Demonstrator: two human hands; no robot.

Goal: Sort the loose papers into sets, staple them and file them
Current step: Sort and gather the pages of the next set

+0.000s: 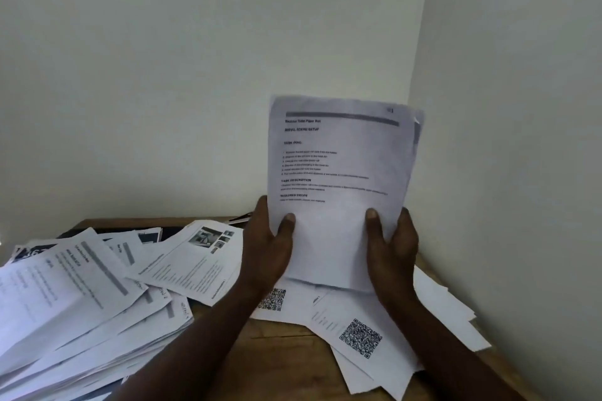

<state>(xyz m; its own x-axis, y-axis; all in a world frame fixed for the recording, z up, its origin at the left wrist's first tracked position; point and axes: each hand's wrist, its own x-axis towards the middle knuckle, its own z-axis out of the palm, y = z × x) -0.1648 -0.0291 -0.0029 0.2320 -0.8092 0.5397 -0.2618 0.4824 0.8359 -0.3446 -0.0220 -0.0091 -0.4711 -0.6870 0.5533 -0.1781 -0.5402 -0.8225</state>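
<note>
Papers [338,172] in a small set are held upright above the tabletop [286,352] near its far right corner, long axis vertical, lower edge just over scattered sheets [358,335]. The lower sides are gripped by the left hand [270,251] and right hand [391,254], thumbs in front. A loose pile [81,296] lies leftward, nearer the left hand.

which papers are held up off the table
The set of pages, upright between left hand and right hand; the other papers lie on the table.
</note>
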